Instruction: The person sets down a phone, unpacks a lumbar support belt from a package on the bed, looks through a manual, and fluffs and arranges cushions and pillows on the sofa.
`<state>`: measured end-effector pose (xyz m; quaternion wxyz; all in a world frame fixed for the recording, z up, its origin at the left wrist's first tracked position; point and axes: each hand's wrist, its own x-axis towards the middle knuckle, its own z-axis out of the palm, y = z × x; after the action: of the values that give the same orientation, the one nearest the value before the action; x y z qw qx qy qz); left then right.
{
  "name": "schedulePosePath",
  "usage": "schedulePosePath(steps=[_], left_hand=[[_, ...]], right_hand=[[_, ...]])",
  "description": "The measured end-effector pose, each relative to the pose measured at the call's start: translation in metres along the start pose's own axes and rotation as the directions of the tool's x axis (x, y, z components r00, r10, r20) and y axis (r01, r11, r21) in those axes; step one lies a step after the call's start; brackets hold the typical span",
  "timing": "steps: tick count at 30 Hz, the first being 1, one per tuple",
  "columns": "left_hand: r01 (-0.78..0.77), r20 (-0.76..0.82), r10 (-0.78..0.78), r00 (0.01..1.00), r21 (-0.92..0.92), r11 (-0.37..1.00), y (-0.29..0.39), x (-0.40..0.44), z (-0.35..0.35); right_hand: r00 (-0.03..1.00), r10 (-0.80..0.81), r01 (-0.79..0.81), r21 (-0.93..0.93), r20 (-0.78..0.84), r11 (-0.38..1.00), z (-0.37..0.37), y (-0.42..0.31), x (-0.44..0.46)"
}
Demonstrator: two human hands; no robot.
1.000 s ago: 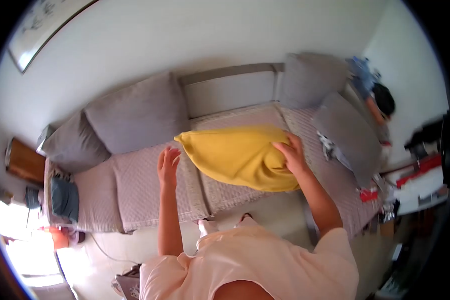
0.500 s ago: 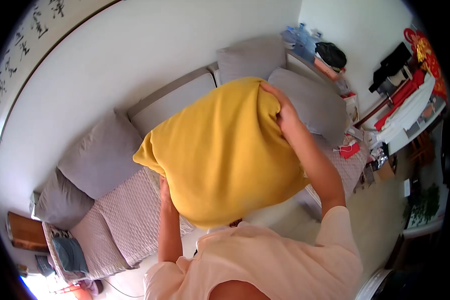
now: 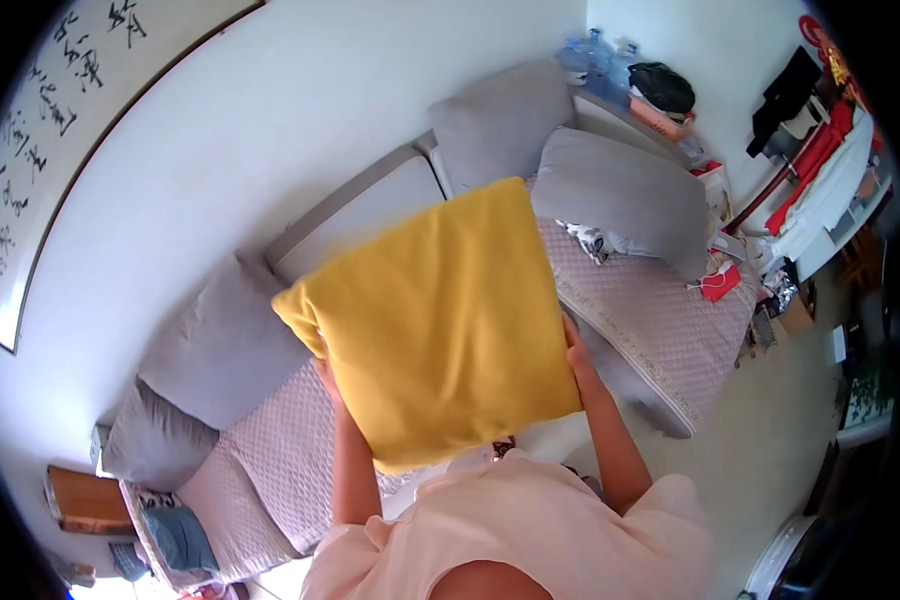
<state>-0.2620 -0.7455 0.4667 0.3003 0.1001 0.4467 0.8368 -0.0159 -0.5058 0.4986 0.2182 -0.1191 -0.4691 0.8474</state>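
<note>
A square yellow cushion (image 3: 440,330) is held up in front of my body, its broad face toward me. My left hand (image 3: 327,374) grips its left side near the lower half, most of the fingers hidden behind the fabric. On the opposite side, my right hand (image 3: 576,352) is closed on the right edge, with the fingertips out of sight. The cushion's cover looks smooth, with a few soft folds, and its upper left edge is blurred. Behind it stands the grey sofa (image 3: 355,200).
Grey cushions (image 3: 225,340) lean on the sofa's left part; another grey cushion (image 3: 620,195) lies at the right over a patterned cloth (image 3: 588,240). Quilted covers (image 3: 630,300) lie on the seats. Water bottles (image 3: 598,65) stand in the corner. A framed calligraphy (image 3: 60,130) hangs on the wall.
My right hand has moved down from the cushion's upper right corner to its right edge. The cushion now looks flatter and squarer, and the view has shifted slightly.
</note>
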Motion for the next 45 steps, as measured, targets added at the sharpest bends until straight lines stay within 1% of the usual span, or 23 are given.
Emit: schedulePosePath(steps=[2,3,6,7,10,12,14,17,18,20,23,26,27,30,31,33,34,35,37,40,41,44,45], left_hand=[[0.091,-0.087,-0.089,0.992,0.025,0.996,-0.043,-0.011,0.007],[0.118,-0.087,-0.116,0.989,0.014,0.993,-0.056,-0.014,0.018],[0.131,0.004,-0.131,0.991,-0.03,0.991,-0.035,-0.004,0.037],[0.111,0.073,-0.107,0.992,-0.053,0.992,-0.016,0.003,0.035],[0.095,0.404,-0.061,0.913,-0.066,0.993,0.018,0.023,0.012],[0.199,0.488,-0.202,0.849,0.059,0.978,-0.014,0.042,-0.041],[0.322,-0.021,-0.324,0.946,0.186,0.928,-0.081,0.055,-0.054],[0.305,0.074,-0.307,0.949,0.036,0.952,-0.067,0.08,0.002],[0.321,-0.078,-0.316,0.946,0.067,0.945,-0.016,0.068,0.058],[0.294,-0.144,-0.279,0.949,0.094,0.951,-0.011,0.099,0.041],[0.079,-0.024,-0.079,0.997,-0.004,0.997,0.022,0.11,0.053],[-0.01,0.042,0.005,0.999,0.122,0.992,0.005,0.116,0.052],[-0.007,0.038,0.003,0.999,0.111,0.994,0.009,0.112,0.063],[0.177,0.066,-0.185,0.981,0.112,0.978,0.013,0.116,0.063],[0.149,0.233,-0.166,0.958,0.09,0.985,-0.006,0.131,0.041],[0.189,0.164,-0.233,0.958,0.25,0.95,-0.041,0.149,0.021],[0.201,0.123,-0.251,0.96,0.317,0.927,-0.051,0.155,0.018],[0.211,0.147,-0.253,0.956,0.254,0.944,-0.057,0.157,0.016],[0.224,0.192,-0.244,0.951,0.122,0.967,-0.065,0.168,0.021],[0.417,0.152,-0.433,0.889,0.127,0.9,-0.018,0.178,0.052],[0.537,0.178,-0.566,0.805,0.189,0.822,-0.022,0.19,0.042],[0.721,0.201,-0.805,0.559,0.362,0.591,-0.087,0.189,-0.002],[0.766,0.156,-0.851,0.501,0.378,0.52,-0.123,0.178,-0.014]], right_hand=[[0.981,0.153,-0.189,-0.4,-0.122,0.897,-0.024,0.008,0.013],[0.993,-0.069,0.003,-0.586,-0.091,0.81,-0.028,0.03,0.025],[0.967,-0.143,-0.048,-0.699,-0.212,0.713,-0.019,0.037,0.054],[0.937,-0.179,-0.023,-0.565,-0.299,0.825,-0.026,0.046,0.063],[0.842,-0.135,-0.07,-0.353,-0.523,0.933,-0.041,0.041,0.077],[0.828,-0.155,0.017,-0.252,-0.539,0.968,-0.019,0.017,0.082],[0.851,-0.09,-0.007,-0.184,-0.517,0.983,-0.01,0.006,0.084],[0.895,-0.112,-0.023,-0.296,-0.432,0.955,-0.008,0.006,0.093],[0.852,-0.157,-0.022,-0.333,-0.5,0.943,-0.001,-0.004,0.089],[0.749,-0.248,-0.018,-0.393,-0.615,0.919,0.022,-0.026,0.079],[0.838,-0.321,0.063,-0.506,-0.442,0.86,-0.018,-0.047,0.053],[0.736,-0.345,0.051,-0.461,-0.582,0.886,-0.07,0.002,0.051],[0.778,-0.254,-0.023,-0.43,-0.575,0.902,-0.072,0.005,0.049],[0.796,-0.197,-0.044,-0.379,-0.573,0.924,-0.086,-0.003,0.051],[0.837,-0.21,-0.031,-0.427,-0.505,0.904,-0.098,0.002,0.052],[0.907,-0.064,-0.223,-0.604,-0.415,0.765,-0.114,0.042,0.072],[0.865,0.097,-0.303,-0.358,-0.492,0.883,-0.112,0.066,0.08],[0.815,0.269,-0.364,-0.092,-0.514,0.927,-0.106,0.087,0.085],[0.831,0.184,-0.372,-0.279,-0.525,0.885,-0.103,0.105,0.093],[0.768,0.082,-0.211,-0.13,-0.635,0.969,-0.107,0.091,0.084],[0.739,0.049,-0.177,-0.124,-0.671,0.976,-0.104,0.073,0.087],[0.661,0.036,-0.307,-0.226,-0.749,0.924,-0.138,0.054,0.109],[0.655,-0.044,-0.247,-0.269,-0.755,0.931,-0.16,0.059,0.121]])
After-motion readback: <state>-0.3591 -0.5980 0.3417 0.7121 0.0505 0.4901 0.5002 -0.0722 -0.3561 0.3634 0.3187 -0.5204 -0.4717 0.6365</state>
